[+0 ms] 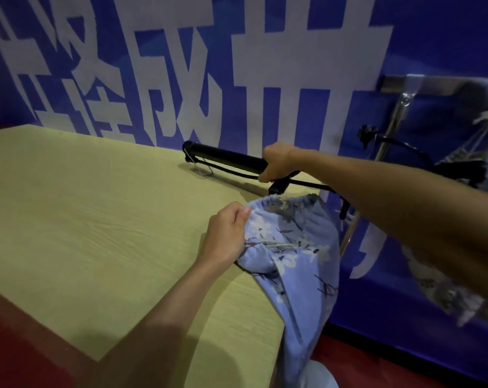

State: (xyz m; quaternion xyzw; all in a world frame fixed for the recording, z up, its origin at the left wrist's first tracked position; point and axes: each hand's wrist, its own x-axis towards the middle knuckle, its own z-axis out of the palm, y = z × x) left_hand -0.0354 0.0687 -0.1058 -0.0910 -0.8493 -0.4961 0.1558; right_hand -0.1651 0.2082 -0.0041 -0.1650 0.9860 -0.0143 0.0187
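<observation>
A light blue floral garment [290, 247] with an elastic waistband hangs over the right edge of a pale wooden table [97, 219]. My left hand [226, 233] pinches the fabric near the waistband. My right hand [276, 161] grips a black trouser hanger [226, 158] that lies along the table's far edge, its clips just above the waistband. The garment's lower part drops past the table edge toward the floor.
A blue banner [433, 37] with large white characters stands close behind the table. To the right, a metal clothes rack [391, 130] holds another hanger and more patterned clothing [433, 289]. Red floor [27, 345] lies below the table.
</observation>
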